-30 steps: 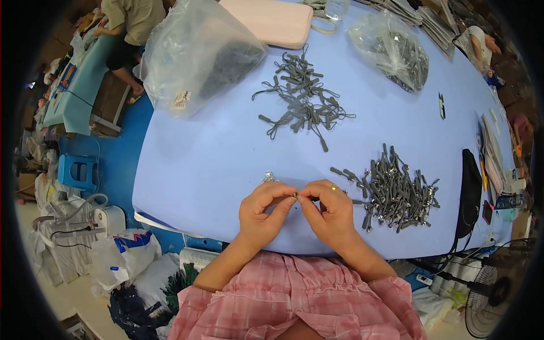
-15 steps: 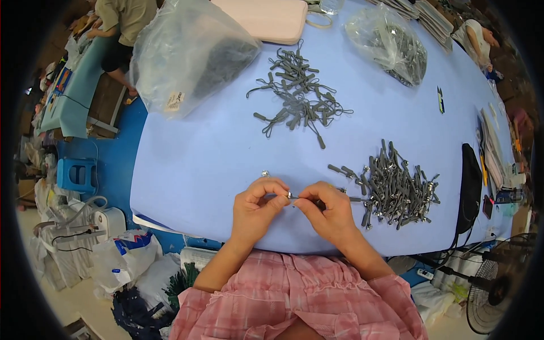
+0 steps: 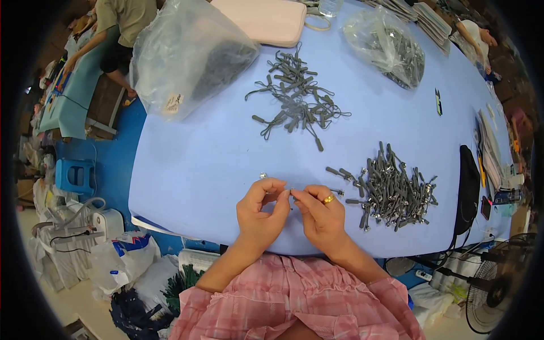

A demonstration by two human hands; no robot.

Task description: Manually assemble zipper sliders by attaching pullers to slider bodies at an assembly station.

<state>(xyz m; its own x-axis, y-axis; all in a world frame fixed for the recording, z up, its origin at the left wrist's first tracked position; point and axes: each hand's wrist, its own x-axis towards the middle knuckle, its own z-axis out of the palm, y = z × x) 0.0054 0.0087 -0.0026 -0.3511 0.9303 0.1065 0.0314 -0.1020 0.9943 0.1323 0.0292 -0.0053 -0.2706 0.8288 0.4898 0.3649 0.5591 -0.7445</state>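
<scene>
My left hand [image 3: 262, 214] and my right hand [image 3: 322, 218] meet over the table's near edge, thumbs and forefingers pinched close together. A small silvery zipper slider and a dark grey corded zipper pull are between the fingertips, mostly covered now. A gold ring is on my right hand. Just beyond my left hand lies another silvery slider [image 3: 263, 175]. Right of my right hand spreads a pile of grey zipper pulls with metal sliders [image 3: 394, 187]. Farther off, loose grey zipper pulls with cord loops [image 3: 297, 99] lie in a heap.
A large clear plastic bag [image 3: 170, 62] of dark pieces stands at the far left, beside a pink case [image 3: 266, 20]. Another filled bag [image 3: 385, 48] sits far right. A black pouch [image 3: 468, 187] lies near the right edge. Two people work at the sides; a fan [image 3: 493, 289] stands lower right.
My fingertips have drawn closer together, covering the slider that showed between them. My right hand has turned, bringing its ring into clear view. The person at the far left has reached forward.
</scene>
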